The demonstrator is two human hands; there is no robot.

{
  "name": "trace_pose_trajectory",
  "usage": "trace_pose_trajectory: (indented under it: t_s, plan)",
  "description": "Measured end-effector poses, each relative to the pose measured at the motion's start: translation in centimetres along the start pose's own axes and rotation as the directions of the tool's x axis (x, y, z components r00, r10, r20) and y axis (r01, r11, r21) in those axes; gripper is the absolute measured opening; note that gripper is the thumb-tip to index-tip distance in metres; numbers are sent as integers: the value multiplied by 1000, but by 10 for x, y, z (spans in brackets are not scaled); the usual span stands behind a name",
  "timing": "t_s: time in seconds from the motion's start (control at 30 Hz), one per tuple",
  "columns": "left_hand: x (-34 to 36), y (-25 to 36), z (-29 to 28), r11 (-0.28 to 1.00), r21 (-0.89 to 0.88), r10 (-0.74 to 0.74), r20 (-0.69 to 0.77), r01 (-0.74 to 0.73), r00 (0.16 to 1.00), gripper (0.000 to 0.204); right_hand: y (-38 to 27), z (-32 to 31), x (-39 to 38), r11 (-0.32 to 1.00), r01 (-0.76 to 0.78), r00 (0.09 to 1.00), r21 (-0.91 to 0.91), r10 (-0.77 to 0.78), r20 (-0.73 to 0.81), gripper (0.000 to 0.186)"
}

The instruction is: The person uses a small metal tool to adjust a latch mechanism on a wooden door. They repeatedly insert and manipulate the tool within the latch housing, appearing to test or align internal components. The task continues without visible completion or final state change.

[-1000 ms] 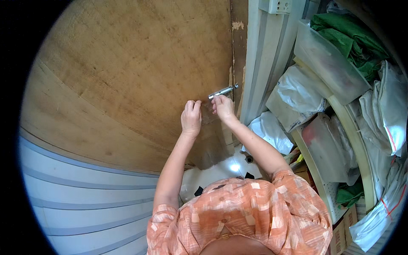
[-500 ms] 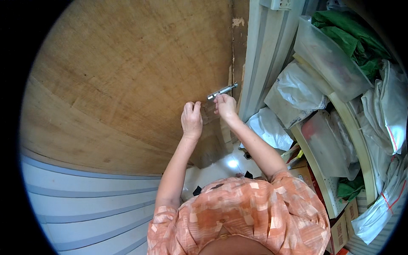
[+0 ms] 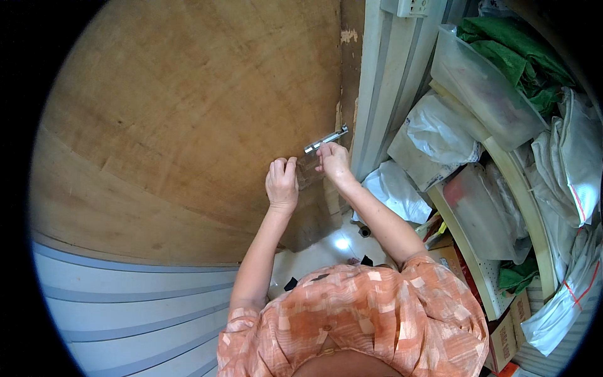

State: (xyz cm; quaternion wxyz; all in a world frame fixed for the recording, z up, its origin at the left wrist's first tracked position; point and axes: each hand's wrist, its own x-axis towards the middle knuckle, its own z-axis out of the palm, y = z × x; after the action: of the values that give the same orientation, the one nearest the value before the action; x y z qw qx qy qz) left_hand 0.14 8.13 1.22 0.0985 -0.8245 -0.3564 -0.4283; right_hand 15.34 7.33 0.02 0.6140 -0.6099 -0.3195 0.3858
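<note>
A silver barrel bolt slants across the right edge of a brown wooden panel. Closed at the bolt's lower left end is my right hand, its thumb and fingers pinching there; the exact contact is hidden by the fingers. To the left, my left hand has its fingers curled in against the panel, beside a shiny see-through brownish patch that lies between both hands. What the left fingers grip, if anything, does not show.
Right of the panel stands a white ribbed wall with a socket. Farther right, a shelf carries plastic bins, bags and green cloth. Ribbed pale siding runs at lower left. A cardboard box sits below the shelf.
Both hands stay almost in place; the left has dropped very slightly. The right fingers sit a little lower against the bolt. The view has shifted slightly.
</note>
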Motion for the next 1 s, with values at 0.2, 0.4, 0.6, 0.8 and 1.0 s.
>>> trace_pose_trajectory:
  t_s: [0.2, 0.4, 0.6, 0.8, 1.0]
  plan:
    - [2, -5, 1, 999, 25, 35, -22, -34, 999, 28, -13, 11, -15, 1000, 24, 998, -11, -23, 51, 32]
    - [0, -3, 2, 1000, -12, 2, -13, -3, 1000, 29, -7, 2, -4, 988, 81, 997, -129, -81, 4, 32]
    - [0, -1, 3, 1000, 29, -3, -15, 4, 1000, 27, -4, 2, -4, 992, 67, 998, -110, -65, 17, 31]
    - [0, 3, -1, 998, 53, -24, 24, 23, 999, 29, 1, 2, -1, 999, 24, 1000, -42, -23, 4, 32]
    - [-5, 6, 0, 998, 43, -46, 37, 44, 998, 32, 3, -3, 2, 994, 73, 996, -86, -69, 52, 32]
